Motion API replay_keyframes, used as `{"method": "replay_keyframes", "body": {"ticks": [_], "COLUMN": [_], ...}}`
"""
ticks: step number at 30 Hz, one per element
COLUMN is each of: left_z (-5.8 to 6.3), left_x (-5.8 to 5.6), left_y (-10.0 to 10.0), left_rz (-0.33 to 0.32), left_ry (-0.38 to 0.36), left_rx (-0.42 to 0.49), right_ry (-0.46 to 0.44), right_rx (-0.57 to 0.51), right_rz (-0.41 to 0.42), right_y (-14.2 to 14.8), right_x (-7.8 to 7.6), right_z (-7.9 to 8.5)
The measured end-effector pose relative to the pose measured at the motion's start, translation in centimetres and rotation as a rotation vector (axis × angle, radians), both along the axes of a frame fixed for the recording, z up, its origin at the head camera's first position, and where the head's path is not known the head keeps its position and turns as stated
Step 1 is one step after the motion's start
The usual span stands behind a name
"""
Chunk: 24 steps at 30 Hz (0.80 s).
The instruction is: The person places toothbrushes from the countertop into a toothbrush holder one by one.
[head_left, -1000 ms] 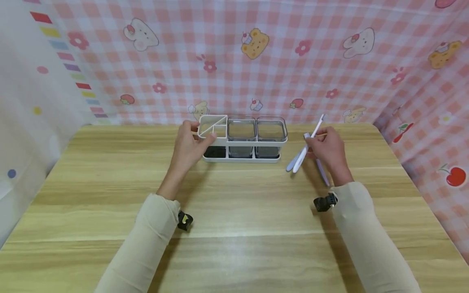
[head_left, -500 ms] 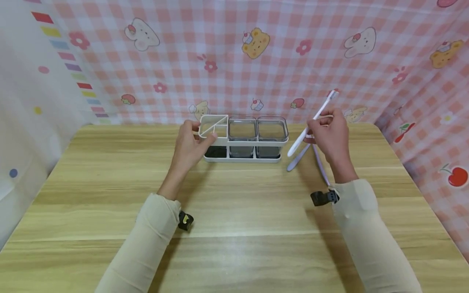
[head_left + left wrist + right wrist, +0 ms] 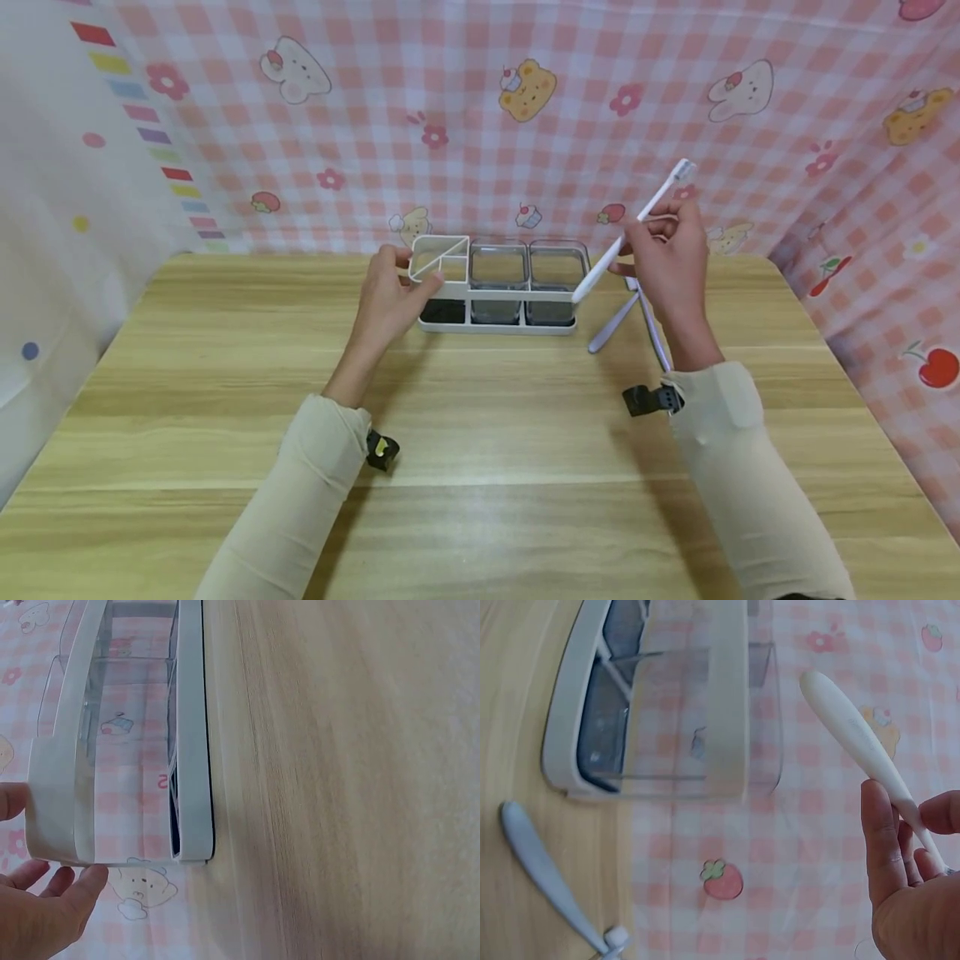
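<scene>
Pinched between thumb and fingers, the white toothbrush (image 3: 600,273) is firmly in the grasp of a person's right hand (image 3: 671,275), raised above the wooden table (image 3: 480,517). From where I stand, the brush slants through that grip: its bristled head rises above the fingers, while its thick handle slopes down to the left, the tip near the close end of the white holder (image 3: 498,295) but apart from it. Left of the grip, two clear cups (image 3: 498,265) sit side by side in the holder, and past them, at its far end, comes a divided compartment (image 3: 441,258). There the left hand (image 3: 393,304) clasps the holder, thumb in front. Below the right-hand grip, two lavender toothbrushes (image 3: 611,323) lie on the tabletop, heads close together and handles spread apart. Beyond both hands hangs a pink checked cloth (image 3: 465,100) printed with bears, flowers and strawberries.
</scene>
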<state>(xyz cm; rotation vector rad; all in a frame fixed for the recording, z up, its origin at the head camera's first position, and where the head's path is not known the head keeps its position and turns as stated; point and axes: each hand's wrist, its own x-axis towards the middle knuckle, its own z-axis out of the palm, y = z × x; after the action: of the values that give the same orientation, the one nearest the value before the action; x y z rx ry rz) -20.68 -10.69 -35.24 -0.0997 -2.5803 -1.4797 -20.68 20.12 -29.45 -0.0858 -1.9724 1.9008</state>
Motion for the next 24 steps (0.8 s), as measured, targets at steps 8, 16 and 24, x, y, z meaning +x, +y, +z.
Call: {"method": "replay_keyframes", "body": {"ticks": [8,16,24], "left_z": [0.0,0.0,-0.1], "left_x": [0.1,0.0,-0.1], "left_y": [-0.1,-0.1,-0.1], "left_rz": [0.003,0.0,-0.002], "left_ry": [-0.007,0.004,0.009], "left_rx": [0.008,0.015,0.008], "right_ry": [0.044,0.081,0.096], "right_rx": [-0.004,0.018,0.076], "right_rz": [0.033,0.072,0.096], "right_y": [-1.8,-3.5,-5.2], "right_x": [-0.4,-0.8,-1.5], "right_z": [1.0,1.9,2.5]}}
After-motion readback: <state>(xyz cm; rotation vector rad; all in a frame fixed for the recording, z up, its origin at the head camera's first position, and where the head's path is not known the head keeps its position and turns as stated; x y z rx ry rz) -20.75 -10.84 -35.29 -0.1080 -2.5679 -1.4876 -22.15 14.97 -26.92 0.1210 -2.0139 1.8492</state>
